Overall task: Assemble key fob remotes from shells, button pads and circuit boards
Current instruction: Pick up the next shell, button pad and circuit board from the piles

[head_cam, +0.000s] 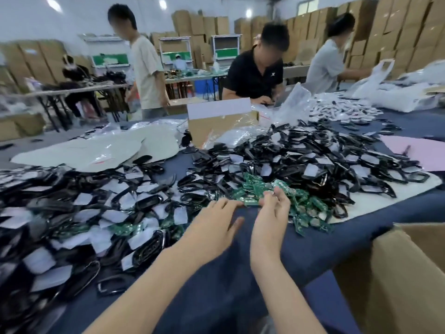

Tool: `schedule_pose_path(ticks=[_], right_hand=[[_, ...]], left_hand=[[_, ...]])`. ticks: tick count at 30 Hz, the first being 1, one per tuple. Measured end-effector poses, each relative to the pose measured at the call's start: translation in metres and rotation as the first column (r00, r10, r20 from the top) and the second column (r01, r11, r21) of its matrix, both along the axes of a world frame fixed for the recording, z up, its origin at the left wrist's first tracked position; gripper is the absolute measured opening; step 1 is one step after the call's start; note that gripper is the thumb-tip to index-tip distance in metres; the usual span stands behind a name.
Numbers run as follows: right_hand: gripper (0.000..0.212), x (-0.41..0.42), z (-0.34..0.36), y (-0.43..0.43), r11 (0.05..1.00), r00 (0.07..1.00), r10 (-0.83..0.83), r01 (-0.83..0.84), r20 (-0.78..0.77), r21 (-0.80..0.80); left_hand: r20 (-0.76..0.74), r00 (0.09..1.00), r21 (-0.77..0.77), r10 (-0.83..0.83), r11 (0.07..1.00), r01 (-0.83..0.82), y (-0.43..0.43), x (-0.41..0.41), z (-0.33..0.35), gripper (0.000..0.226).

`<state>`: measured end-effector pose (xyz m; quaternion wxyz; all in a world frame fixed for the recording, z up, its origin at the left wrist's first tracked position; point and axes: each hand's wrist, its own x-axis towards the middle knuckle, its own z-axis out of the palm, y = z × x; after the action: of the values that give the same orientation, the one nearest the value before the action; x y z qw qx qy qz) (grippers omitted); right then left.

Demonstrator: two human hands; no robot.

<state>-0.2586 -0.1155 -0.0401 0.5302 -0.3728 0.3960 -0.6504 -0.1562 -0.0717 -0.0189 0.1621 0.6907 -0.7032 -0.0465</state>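
A heap of green circuit boards (269, 189) lies mid-table on the dark blue cloth. Black key fob shells with white tags are piled behind it (313, 153) and to the left (72, 213). My right hand (272, 213) is at the heap's near edge, with thumb and forefinger pinching one green circuit board (250, 202). My left hand (216, 227) lies flat beside it with its fingers straight, and the fingertips touch the left end of that same board. No button pads can be told apart in the piles.
An open cardboard box (397, 273) stands at the near right table edge. Another box (221, 126) and plastic bags (96, 150) sit farther back. A pink sheet (414, 150) lies at the right. A person in black (255, 73) works across the table, with others behind.
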Motion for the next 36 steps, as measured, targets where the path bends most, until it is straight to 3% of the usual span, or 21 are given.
schedule_pose_path(ticks=[3,7,13,18,21,27,30,33,36], right_hand=[[0.025,0.035,-0.004,0.007,0.995,0.989,0.101,-0.097,-0.105,0.037],[0.03,0.061,-0.007,0.005,0.987,0.947,0.161,-0.151,-0.276,0.056],[0.029,0.083,-0.011,-0.005,0.979,0.851,0.111,-0.182,-0.513,-0.089],[0.028,0.104,-0.003,-0.025,0.966,0.812,0.066,-0.196,-0.579,-0.166],[0.03,0.117,-0.002,-0.036,0.948,0.782,0.063,-0.241,-0.62,-0.208],[0.025,0.151,0.0,-0.049,0.856,0.654,0.187,-0.474,-0.733,-0.205],[0.028,0.164,0.001,-0.055,0.802,0.595,0.264,-0.573,-0.759,-0.169],[0.034,0.169,-0.007,-0.059,0.776,0.505,0.203,-0.605,-0.839,-0.176],[0.037,0.171,-0.019,-0.062,0.738,0.295,0.002,-0.645,-0.956,-0.198]], left_hand=[[0.262,0.958,0.015,0.115,0.992,-0.123,0.026,0.043,-0.022,0.056],[0.395,0.897,-0.087,0.198,0.98,-0.178,0.025,0.063,-0.031,0.056],[0.408,0.881,-0.062,0.24,0.97,-0.236,-0.016,0.089,-0.03,0.055],[0.424,0.877,-0.036,0.227,0.972,-0.234,-0.029,0.089,-0.019,0.045],[0.407,0.878,-0.097,0.251,0.968,-0.232,-0.016,0.091,-0.015,0.043],[0.33,0.907,-0.125,0.264,0.964,-0.235,0.012,0.114,-0.023,0.038],[0.302,0.912,-0.08,0.278,0.961,-0.266,0.021,0.126,-0.014,0.048],[0.264,0.915,-0.048,0.307,0.951,-0.305,0.027,0.142,-0.008,0.063],[0.232,0.909,-0.028,0.346,0.936,-0.35,0.029,0.158,-0.007,0.074]])
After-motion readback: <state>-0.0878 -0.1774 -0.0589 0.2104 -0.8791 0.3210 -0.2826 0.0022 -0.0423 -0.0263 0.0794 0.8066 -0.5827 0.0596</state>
